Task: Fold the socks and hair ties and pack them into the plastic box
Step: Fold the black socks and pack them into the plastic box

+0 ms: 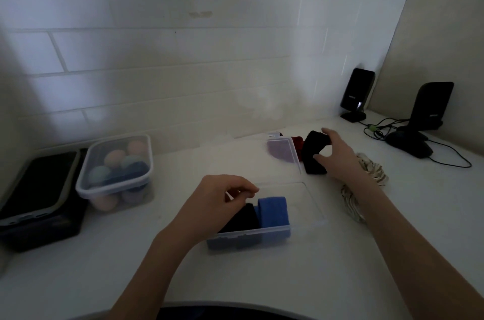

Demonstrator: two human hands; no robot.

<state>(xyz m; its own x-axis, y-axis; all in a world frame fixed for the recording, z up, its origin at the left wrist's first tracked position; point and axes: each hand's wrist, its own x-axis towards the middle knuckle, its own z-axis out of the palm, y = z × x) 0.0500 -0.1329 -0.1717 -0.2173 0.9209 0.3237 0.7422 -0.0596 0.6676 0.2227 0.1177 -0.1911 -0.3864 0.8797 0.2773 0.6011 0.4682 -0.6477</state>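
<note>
A clear plastic box [309,202] stands open on the white counter in front of me. Inside it, at the left, a folded black sock [242,219] lies beside a folded blue sock [273,211]. My left hand [222,198] hovers over the box's left end with fingers curled, touching or just above the black sock. My right hand [336,156] reaches farther back and grips a folded black sock [313,156] on the counter. The box's clear lid [284,152] lies next to that sock, over something dark red [297,141]. A patterned cream fabric piece [372,170] lies under my right wrist.
At the left stands a closed clear container [115,170] full of pastel balls, beside a black lidded box [39,202]. Two black speakers [357,92] [429,107], a mouse [408,145] and cables sit at the back right. A tiled wall rises behind the counter.
</note>
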